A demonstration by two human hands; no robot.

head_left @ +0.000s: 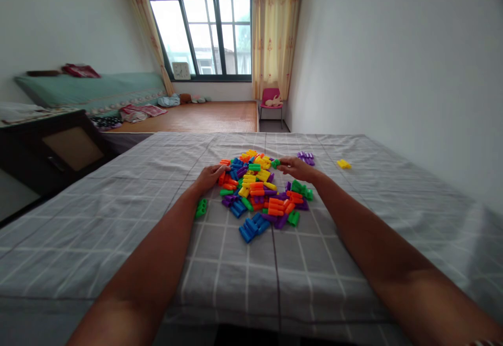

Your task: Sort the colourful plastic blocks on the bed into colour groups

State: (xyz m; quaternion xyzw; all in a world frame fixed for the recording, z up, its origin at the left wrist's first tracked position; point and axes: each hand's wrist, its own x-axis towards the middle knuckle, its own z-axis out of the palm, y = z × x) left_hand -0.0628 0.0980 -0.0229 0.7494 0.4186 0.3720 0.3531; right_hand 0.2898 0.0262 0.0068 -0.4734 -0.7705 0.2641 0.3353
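Note:
A heap of plastic building blocks [255,178] in orange, yellow, blue, green and purple lies on a grey checked cloth [220,283]. At the heap's right far side, my right hand [295,169] is closed on a green block [275,163] held by the fingertips. My left hand [212,175] rests against the heap's left edge, its fingers touching orange and blue blocks; whether it grips one is hidden. Close to my left wrist lies a separate green block [201,208]. Blue blocks [253,226] form the near edge of the heap.
Purple blocks [306,158] and a yellow block [343,164] lie apart to the right. Behind the cloth-covered surface stand a wide bed [220,114] and a pink chair [271,97] with a soft toy. A dark cabinet [58,141] is at the left, a white wall at the right.

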